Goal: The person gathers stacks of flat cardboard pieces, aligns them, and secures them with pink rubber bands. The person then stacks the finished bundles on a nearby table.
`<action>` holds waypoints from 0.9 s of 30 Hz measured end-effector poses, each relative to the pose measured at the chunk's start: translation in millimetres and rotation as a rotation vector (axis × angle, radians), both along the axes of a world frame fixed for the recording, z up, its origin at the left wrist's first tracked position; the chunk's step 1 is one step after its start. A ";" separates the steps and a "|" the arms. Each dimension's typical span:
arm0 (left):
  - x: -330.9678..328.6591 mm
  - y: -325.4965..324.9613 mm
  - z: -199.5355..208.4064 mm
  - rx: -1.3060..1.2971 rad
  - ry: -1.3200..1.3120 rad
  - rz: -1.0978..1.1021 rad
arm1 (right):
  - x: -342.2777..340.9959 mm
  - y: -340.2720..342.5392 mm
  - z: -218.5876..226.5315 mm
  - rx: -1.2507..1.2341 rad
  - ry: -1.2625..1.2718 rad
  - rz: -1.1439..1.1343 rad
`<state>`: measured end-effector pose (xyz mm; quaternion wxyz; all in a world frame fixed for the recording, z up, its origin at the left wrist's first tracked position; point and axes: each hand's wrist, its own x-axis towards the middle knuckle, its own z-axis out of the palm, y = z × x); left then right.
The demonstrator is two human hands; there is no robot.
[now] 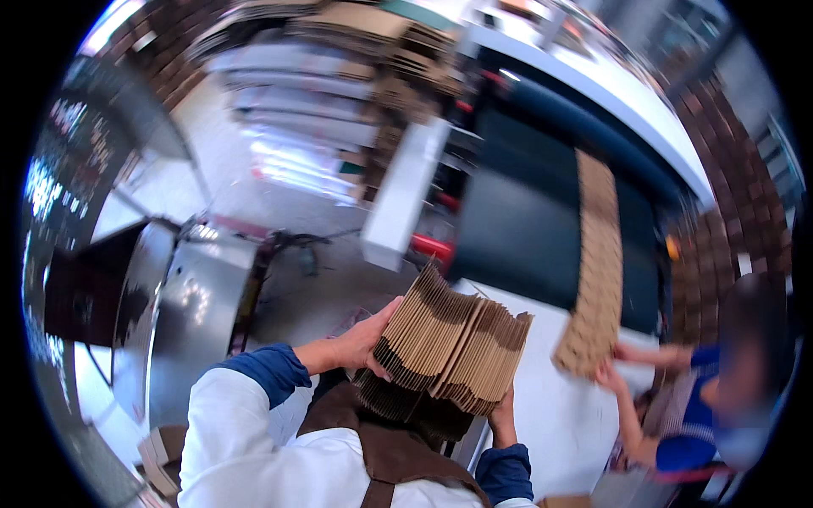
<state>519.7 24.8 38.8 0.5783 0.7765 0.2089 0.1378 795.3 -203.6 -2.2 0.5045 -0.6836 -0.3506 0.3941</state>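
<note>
In front of my chest I hold a thick stack of brown cardboard pieces [461, 343], its many thin edges facing up and a gap running down its middle. My left hand [366, 340] presses on the stack's left side, thumb and fingers against the edges. At the lower right, my right hand [503, 416] grips the other side; most of its fingers are hidden behind the cardboard. More dark cardboard edges show under the near part of the stack.
A machine with a dark conveyor belt [529, 212] stands ahead; a long cardboard strip [598, 245] lies on it. A co-worker's hands [608, 366] touch its near end. Stacked cardboard sheets [292, 93] stand far left. A metal cabinet [199, 296] stands left, cables beside it.
</note>
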 end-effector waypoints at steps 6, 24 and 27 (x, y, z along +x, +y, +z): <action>-210.2 28.2 -43.1 -0.084 0.070 0.555 | -116.9 189.6 -53.0 -0.059 0.215 0.455; -517.8 12.5 -70.4 -1.221 0.117 1.347 | -584.3 501.7 -115.0 -0.889 -0.226 1.726; -514.0 -10.3 -92.7 -1.314 -0.047 1.417 | -595.4 506.0 -117.2 -0.869 -0.236 1.798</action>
